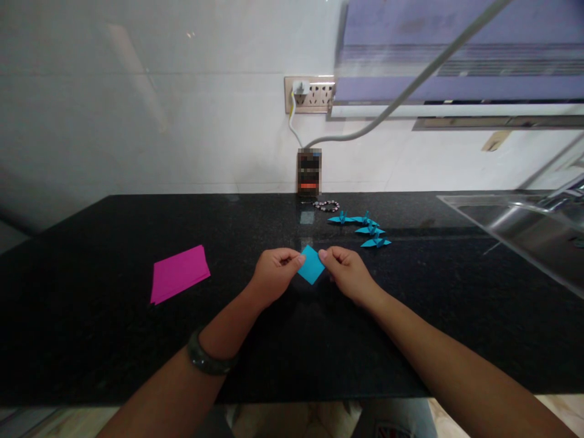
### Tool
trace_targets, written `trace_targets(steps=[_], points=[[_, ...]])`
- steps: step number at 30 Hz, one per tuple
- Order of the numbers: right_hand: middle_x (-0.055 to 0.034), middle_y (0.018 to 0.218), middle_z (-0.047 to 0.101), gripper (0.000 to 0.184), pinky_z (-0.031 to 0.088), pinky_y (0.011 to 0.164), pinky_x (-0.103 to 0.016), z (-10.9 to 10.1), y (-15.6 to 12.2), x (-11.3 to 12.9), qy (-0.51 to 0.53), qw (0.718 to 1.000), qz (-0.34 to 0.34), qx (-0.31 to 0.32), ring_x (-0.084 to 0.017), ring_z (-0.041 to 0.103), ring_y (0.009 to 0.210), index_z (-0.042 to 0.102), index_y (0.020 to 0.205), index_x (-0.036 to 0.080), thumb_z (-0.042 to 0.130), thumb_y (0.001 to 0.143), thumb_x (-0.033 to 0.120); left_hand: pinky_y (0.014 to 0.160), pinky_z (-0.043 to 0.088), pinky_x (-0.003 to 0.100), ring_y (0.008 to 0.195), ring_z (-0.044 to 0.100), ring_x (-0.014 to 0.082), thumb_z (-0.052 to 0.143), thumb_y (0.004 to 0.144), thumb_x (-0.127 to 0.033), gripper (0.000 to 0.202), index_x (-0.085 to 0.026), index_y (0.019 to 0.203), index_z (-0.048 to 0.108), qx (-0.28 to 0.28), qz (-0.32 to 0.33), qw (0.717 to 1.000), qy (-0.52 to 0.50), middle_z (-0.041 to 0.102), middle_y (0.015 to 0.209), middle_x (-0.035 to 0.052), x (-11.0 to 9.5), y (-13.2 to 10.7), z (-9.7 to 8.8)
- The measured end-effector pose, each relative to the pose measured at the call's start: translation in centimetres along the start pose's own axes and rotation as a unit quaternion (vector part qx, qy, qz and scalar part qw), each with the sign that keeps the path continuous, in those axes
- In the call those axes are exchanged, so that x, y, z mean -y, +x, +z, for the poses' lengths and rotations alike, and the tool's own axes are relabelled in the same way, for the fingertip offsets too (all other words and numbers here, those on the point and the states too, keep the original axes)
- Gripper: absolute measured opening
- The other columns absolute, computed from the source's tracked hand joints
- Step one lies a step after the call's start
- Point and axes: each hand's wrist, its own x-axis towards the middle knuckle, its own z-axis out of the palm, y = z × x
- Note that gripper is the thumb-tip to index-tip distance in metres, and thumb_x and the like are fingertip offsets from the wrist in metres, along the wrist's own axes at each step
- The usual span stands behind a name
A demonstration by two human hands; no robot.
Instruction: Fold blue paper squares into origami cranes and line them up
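Currently, the left hand (277, 275) and right hand (350, 275) pinch opposite sides of the blue paper (312, 266) at the counter (109, 353), with pink sheets (179, 274) leftward and folded birds (371, 230) beyond, rightward.

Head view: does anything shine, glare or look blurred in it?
In the head view, pale reflections show on the black countertop beyond the blue paper; in the head view, a pale streak shines on the wall, and coarse square blocks obscure the dark upright object.
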Motion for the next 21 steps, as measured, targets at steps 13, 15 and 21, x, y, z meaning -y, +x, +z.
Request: trace_targets(steps=[13,15,21], points=[[0.0021,0.061,0.049,0.021,0.037,0.051,-0.022,0.32,-0.23,0.39,0.057,0.996,0.0,0.063,-0.009,0.043,0.053,0.054,0.077,0.016,0.049,0.078,0.037,0.055,0.041,0.022,0.058,0.054,0.012,0.053,0.074,-0.031,0.023,-0.012,0.068,0.065,0.037,0.046,0.997,0.047,0.061,0.062,0.0031,-0.16,-0.41,0.22],[0.0027,0.059,0.047,0.022,0.035,0.049,-0.022,0.23,-0.19,0.43,0.043,0.997,0.002,0.063,-0.009,0.042,0.05,0.054,0.074,0.016,0.049,0.078,0.037,0.054,0.041,0.022,0.057,0.053,0.0118,0.054,0.073,-0.031,0.023,-0.012,0.067,0.065,0.01,0.031,0.999,0.028,0.061,0.061,0.0027,-0.13,-0.26,0.0],[0.0032,0.053,0.045,0.028,0.033,0.047,-0.022,0.06,0.19,-0.23,0.034,0.999,0.004,0.015,-0.009,0.04,0.048,0.051,0.066,0.016,0.05,0.076,0.042,0.053,0.042,0.023,0.056,0.053,0.0122,0.057,0.07,-0.032,0.021,-0.012,0.068,0.065,-0.04,0.004,0.999,-0.014,0.061,0.06,0.0024,0.09,0.25,-0.41]])
